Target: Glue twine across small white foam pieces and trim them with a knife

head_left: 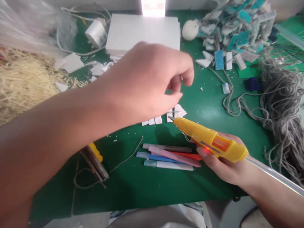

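Observation:
My right hand (223, 167) is wrapped round a yellow hot glue gun (197, 129), with a small red light glowing on its side. A clear glue stick (273, 172) runs out of its back end along my forearm. The metal nozzle is over small white foam pieces (169, 116), where a bit of grey string lies; I cannot tell whether it touches. Above these pieces hovers my left hand (156, 76), its fingers curled and thumb apart from the index finger, with nothing visible in it. My left forearm hides part of the foam row.
Several markers (171, 156) lie near the front. A utility knife (96, 161) sits at left, by loose string. White boards (142, 31) are stacked at the back under a bright lamp (154, 8). Grey yarn (282, 110), foam scraps (230, 34) and shredded straw (26, 79) lie around.

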{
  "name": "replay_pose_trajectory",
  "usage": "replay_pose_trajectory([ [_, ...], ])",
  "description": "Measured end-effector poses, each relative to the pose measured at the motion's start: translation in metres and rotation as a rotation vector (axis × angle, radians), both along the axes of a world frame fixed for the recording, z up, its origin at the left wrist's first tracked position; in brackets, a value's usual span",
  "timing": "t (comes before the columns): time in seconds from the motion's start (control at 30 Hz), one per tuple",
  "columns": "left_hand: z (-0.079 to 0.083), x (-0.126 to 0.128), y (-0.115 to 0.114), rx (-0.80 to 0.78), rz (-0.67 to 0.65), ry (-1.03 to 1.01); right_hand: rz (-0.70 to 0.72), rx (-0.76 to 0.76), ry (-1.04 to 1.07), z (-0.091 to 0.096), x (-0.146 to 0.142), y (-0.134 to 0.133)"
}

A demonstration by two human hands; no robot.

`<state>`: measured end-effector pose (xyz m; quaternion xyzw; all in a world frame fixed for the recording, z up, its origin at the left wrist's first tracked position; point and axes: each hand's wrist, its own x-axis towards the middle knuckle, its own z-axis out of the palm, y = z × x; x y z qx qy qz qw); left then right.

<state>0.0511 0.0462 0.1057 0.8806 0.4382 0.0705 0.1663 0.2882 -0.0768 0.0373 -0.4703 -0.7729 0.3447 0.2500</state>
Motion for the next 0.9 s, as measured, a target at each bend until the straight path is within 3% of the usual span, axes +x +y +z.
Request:
replay_pose_trajectory([
  [0.17,-0.004,0.040,0.018,-0.088,-0.220,0.219,0.013,0.145,0.127,-0.010,-0.004,-0.007],
  [0.3,-0.012,0.060,0.015,-0.151,-0.219,0.348,0.030,0.190,0.158,-0.015,-0.006,-0.008],
  [0.63,0.008,0.078,0.000,-0.096,-0.342,0.615,0.063,0.192,0.138,-0.011,-0.007,-0.006],
  [0.77,0.006,0.082,0.000,-0.136,-0.363,0.645,0.126,0.157,0.106,-0.006,-0.008,-0.003],
  [0.9,0.002,0.081,0.000,-0.132,-0.394,0.649,0.070,0.183,0.129,-0.007,-0.009,-0.003],
])
